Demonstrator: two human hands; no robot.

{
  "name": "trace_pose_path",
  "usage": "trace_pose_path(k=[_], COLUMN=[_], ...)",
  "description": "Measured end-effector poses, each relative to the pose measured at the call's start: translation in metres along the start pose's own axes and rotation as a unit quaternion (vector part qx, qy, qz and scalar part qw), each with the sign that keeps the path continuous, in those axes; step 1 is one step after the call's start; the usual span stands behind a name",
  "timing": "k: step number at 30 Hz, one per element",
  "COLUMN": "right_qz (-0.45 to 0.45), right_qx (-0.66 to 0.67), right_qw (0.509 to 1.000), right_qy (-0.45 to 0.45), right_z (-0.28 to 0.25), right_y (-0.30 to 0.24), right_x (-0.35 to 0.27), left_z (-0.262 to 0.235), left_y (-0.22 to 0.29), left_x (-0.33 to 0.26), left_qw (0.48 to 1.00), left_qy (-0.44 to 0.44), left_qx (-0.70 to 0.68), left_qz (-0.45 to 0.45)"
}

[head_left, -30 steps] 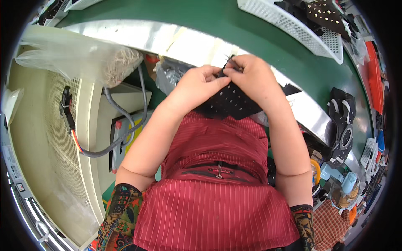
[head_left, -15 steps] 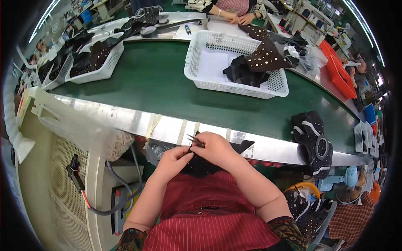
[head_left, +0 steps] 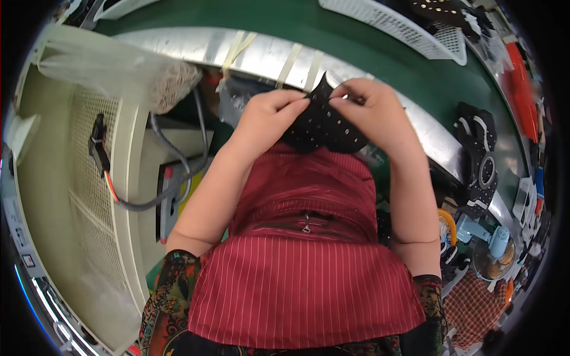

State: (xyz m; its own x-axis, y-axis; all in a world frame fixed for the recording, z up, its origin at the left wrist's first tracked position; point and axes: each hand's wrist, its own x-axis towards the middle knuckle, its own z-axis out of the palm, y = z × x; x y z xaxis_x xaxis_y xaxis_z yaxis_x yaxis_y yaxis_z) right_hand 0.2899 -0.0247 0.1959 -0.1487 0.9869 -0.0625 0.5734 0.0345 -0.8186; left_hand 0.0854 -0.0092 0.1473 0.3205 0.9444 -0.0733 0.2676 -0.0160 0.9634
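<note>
From left: a panel label point(head_left: 28, 260), its writing too small to read; the left hand point(head_left: 267, 115), pinching the black studded cloth point(head_left: 323, 121) (held before the metal edge of the counter point(head_left: 196, 44)); the right hand point(head_left: 377, 110), closed narrowly on its opposite edge. Apparent step: handling the cloth's pointed end, which calls for steady fingertips.

No wording or number is legible. Between eight and nine o'clock, near the rim, a pale panel point(head_left: 10, 204) bears a light label point(head_left: 19, 233) whose print is too small to read; farther toward eight o'clock sits a small red-and-white marking point(head_left: 28, 261), likewise illegible.
</note>
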Motion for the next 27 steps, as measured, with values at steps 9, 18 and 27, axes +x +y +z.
trace_pose_path(k=[9,18,27], right_qz=[0.036,0.053,0.014], right_qx=[-0.051,-0.114,-0.187], right_qw=[0.997,0.992,0.982], right_qy=[0.047,0.016,-0.001], right_z=[0.01,0.029,0.036], right_y=[-0.001,0.017,0.018], right_x=[0.02,0.047,0.066], left_z=[0.004,0.006,0.005], left_y=[-0.021,-0.027,-0.039], left_x=[0.005,0.011,0.018], left_qw=[0.988,0.962,0.952], left_qy=[-0.01,0.019,0.027], left_qx=[-0.131,-0.214,-0.225], left_qz=[-0.081,-0.17,-0.204])
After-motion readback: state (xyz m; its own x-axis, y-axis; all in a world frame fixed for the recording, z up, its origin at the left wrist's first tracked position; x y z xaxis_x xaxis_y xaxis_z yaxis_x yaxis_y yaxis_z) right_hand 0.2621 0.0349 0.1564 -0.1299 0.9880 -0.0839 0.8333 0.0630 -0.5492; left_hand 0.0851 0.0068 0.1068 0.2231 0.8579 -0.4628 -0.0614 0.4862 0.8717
